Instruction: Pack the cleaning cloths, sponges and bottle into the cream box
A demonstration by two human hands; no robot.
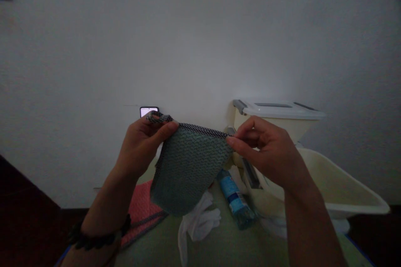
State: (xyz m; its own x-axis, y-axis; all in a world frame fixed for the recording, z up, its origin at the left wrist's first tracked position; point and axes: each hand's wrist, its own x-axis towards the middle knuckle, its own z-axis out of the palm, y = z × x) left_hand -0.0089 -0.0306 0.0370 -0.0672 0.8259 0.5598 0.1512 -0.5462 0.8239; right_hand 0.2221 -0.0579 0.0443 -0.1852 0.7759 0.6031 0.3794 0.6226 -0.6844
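A grey-green textured cloth (191,167) with a black-and-white checked edge hangs between my two hands, above the table. My left hand (140,144) pinches its upper left corner, thumb in front, and part of the checked edge bunches over the fingers. At the upper right corner, my right hand (266,146) holds the edge between thumb and forefinger. Below and behind it lies a pink cloth (144,202) with a dark border, partly covered by my left forearm. Crumpled white fabric (203,219) rests under the hanging cloth's lower edge.
A clear bottle with a blue label (233,196) lies on the green-covered table (219,250). To the right stand cream bins, one with a white lid (282,109) and one open (341,183). A lit phone (149,111) is behind my left hand, near the wall.
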